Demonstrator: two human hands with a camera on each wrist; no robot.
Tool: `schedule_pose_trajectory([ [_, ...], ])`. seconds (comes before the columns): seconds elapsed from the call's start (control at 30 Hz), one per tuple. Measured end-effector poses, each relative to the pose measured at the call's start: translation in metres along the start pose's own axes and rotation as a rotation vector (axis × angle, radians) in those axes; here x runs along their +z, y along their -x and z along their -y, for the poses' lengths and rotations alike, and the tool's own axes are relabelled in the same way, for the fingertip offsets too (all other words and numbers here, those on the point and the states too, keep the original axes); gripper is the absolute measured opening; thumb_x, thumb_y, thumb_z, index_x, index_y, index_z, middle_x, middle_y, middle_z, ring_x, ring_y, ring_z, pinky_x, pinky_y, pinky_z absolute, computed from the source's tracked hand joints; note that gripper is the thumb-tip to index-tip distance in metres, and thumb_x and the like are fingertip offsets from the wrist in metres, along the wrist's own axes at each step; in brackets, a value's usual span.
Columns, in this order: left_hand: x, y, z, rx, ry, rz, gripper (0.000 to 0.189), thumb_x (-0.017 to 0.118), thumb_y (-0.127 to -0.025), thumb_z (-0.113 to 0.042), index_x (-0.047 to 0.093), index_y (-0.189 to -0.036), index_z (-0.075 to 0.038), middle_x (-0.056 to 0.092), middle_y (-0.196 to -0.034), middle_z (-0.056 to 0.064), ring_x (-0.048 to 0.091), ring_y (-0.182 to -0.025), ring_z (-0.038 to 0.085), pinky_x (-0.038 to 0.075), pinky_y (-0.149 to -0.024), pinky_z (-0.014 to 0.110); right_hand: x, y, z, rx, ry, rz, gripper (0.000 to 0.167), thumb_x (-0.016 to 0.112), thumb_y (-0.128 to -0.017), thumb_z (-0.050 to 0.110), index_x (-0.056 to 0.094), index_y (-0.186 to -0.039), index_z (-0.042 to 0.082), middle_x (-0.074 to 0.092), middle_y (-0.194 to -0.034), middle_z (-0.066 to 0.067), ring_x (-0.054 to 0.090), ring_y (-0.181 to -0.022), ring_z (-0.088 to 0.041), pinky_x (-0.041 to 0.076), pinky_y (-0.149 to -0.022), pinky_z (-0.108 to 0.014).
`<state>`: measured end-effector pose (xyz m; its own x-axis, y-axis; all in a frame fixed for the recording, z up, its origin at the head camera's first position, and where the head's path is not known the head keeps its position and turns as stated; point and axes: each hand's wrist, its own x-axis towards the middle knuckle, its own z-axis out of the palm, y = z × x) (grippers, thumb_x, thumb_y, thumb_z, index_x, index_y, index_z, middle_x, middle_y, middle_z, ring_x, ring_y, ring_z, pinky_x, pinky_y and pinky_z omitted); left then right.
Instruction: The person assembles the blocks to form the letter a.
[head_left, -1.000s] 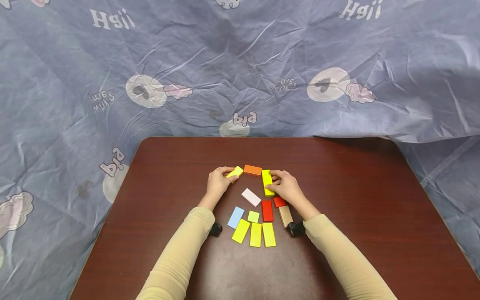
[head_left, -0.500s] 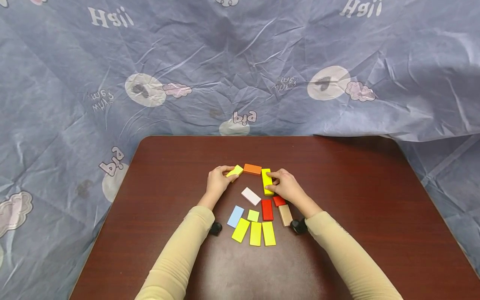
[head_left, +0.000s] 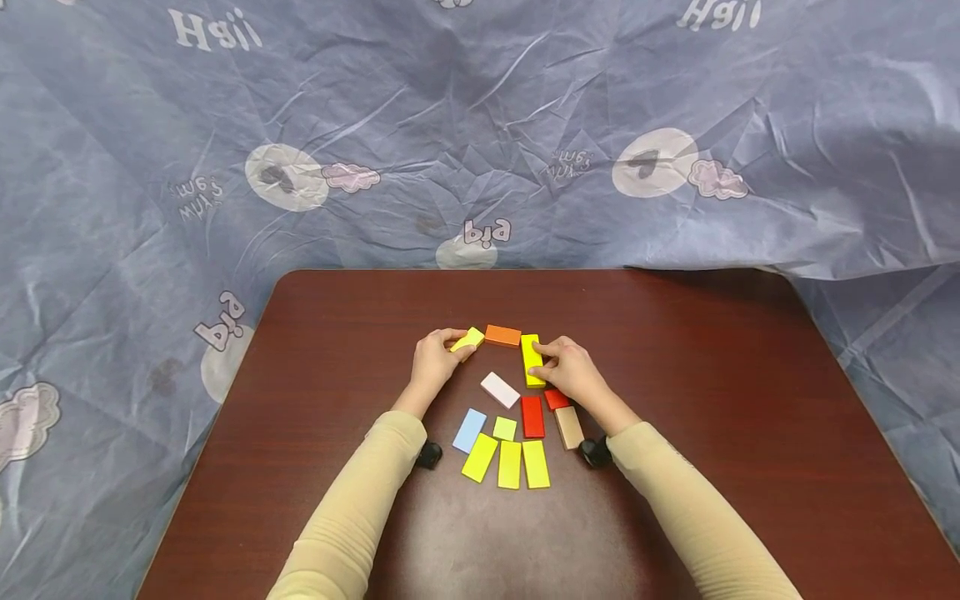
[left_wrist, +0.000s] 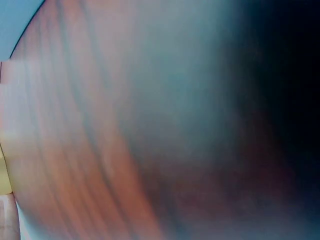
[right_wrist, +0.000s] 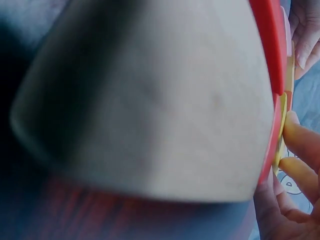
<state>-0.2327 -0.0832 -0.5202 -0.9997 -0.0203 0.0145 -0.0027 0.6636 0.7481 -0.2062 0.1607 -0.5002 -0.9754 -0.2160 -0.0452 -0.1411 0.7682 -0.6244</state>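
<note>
In the head view, my left hand (head_left: 435,363) pinches a pale yellow block (head_left: 471,337) between thumb and fingers at the left end of an orange block (head_left: 503,335). My right hand (head_left: 573,372) holds a long bright yellow block (head_left: 532,360) by its sides, its upper end near the orange block's right end. A small red block (head_left: 556,399) lies just below the right hand, touching a wooden-coloured block (head_left: 569,428). The right wrist view shows the right fingers (right_wrist: 301,172) on the yellow block's edge (right_wrist: 281,131). The left wrist view is mostly blurred tabletop.
Nearer the person lie a white block (head_left: 500,390), a red block (head_left: 532,417), a light blue block (head_left: 469,430), a small lime block (head_left: 505,428) and three yellow blocks (head_left: 509,465). The brown table (head_left: 697,350) has a patterned grey-blue cloth (head_left: 480,125) hanging behind it.
The right wrist has shifted slightly to the right, uncovering more of the wooden-coloured block. Both hands keep their grips, and the blocks hold their arrangement while the head view moves a little.
</note>
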Motion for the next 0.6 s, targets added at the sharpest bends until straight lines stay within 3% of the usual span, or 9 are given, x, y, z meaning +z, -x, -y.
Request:
schedule_pose_trajectory([
  [0.27,-0.006,0.002,-0.004,0.07,-0.039,0.04,0.044,0.078,-0.085,-0.02,0.068,-0.128,-0.014,0.067,-0.121,0.008,0.063,-0.111,0.026,0.052,-0.096,0.038,0.001,0.001,-0.003,-0.012,-0.006,-0.016,0.052,0.08,-0.083,0.018,0.064,-0.13,0.004,0.06,-0.1,-0.013,0.063,-0.078,-0.018,0.049,-0.069,-0.026],
  [0.4,-0.011,0.005,-0.013,0.215,-0.092,0.046,0.036,0.078,-0.084,-0.016,0.072,-0.12,-0.014,0.068,-0.121,0.004,0.057,-0.111,0.026,0.049,-0.096,0.04,0.003,0.001,-0.005,0.007,-0.015,-0.016,0.052,0.08,-0.083,0.019,0.064,-0.131,0.006,0.06,-0.101,-0.012,0.064,-0.08,-0.019,0.05,-0.072,-0.027],
  [0.5,-0.014,0.008,-0.022,0.339,-0.122,0.151,0.029,0.078,-0.084,-0.015,0.075,-0.114,-0.015,0.07,-0.116,0.001,0.057,-0.109,0.024,0.048,-0.095,0.04,0.004,0.001,-0.005,0.023,-0.012,-0.016,0.053,0.08,-0.083,0.02,0.063,-0.132,0.007,0.06,-0.102,-0.012,0.064,-0.082,-0.019,0.05,-0.072,-0.027],
  [0.6,-0.016,0.014,-0.031,0.416,-0.164,0.33,0.028,0.078,-0.085,-0.016,0.076,-0.113,-0.017,0.071,-0.115,-0.001,0.06,-0.111,0.021,0.049,-0.098,0.039,0.004,0.001,-0.003,0.042,-0.008,-0.013,0.054,0.08,-0.084,0.021,0.062,-0.133,0.008,0.059,-0.103,-0.011,0.063,-0.084,-0.019,0.05,-0.073,-0.028],
])
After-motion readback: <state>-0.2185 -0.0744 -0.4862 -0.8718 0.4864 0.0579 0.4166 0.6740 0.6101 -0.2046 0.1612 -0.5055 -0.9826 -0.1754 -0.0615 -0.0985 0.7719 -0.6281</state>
